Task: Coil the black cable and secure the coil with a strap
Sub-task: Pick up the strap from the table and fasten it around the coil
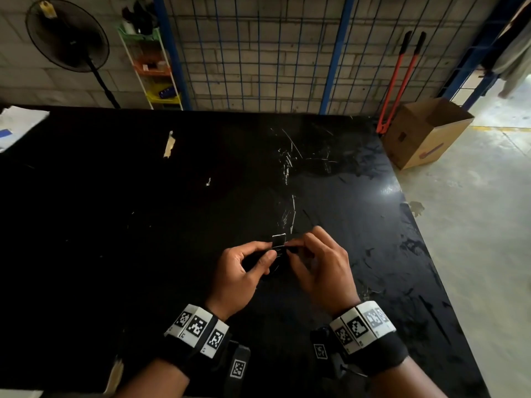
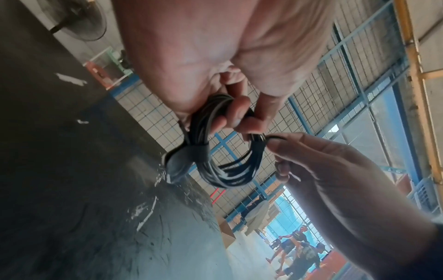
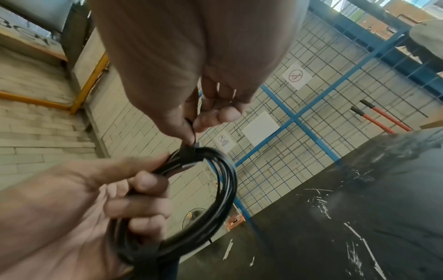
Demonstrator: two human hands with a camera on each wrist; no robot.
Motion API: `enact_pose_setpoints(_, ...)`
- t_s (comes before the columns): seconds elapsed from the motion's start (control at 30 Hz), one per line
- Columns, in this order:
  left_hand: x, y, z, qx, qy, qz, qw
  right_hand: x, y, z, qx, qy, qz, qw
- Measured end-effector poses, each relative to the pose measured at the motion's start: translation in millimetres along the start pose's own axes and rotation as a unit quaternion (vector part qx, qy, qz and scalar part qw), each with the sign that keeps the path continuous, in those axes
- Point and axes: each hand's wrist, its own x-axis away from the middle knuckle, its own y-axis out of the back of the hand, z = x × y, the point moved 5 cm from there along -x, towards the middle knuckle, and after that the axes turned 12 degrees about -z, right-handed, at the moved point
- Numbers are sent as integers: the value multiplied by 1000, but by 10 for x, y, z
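While it hangs above the near right part of the black bench [image 1: 143, 225], the coiled black cable [image 2: 230, 170] is gripped by the left hand [image 1: 241, 274], fingers curled through its loops. The right hand [image 1: 321, 265] pinches the strap [image 3: 189, 151] wrapped around the coil's far side.
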Motion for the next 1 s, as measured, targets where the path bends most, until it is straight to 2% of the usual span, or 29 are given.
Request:
enact_pose_setpoints(0.13,-36,53,-42,-35,-20,83,996,-62,63,-102,-76,-33,65,994)
enact_pose_setpoints(0.23,-43,60,-103,-59,-39,141,987,-39,33,-171,-144,-116,120,975)
enact_pose_setpoints(0.37,-50,52,-120,-91,-56,152,983,3,-11,-242,-171,-188,103,962)
enact_pose_setpoints(0.47,-32,32,-70,-47,-13,142,989,-16,-37,-291,-198,-222,61,953)
enact_pose_setpoints(0.57,-18,30,3,-3,28,149,988,-21,-33,-391,-234,-290,20,928)
enact_pose_setpoints(0.67,-29,103,133,45,101,130,985,40,6,-514,-279,-375,-26,884)
enact_pose_setpoints(0.77,-7,159,269,141,207,95,963,181,16,-664,-318,-474,-85,817)
enact_pose_setpoints(0.83,-3,175,353,170,247,63,952,269,-22,-726,-337,-514,-99,782)
enact_pose_setpoints(1.0,-22,143,497,151,285,9,947,430,-128,-821,-344,-554,-112,750)
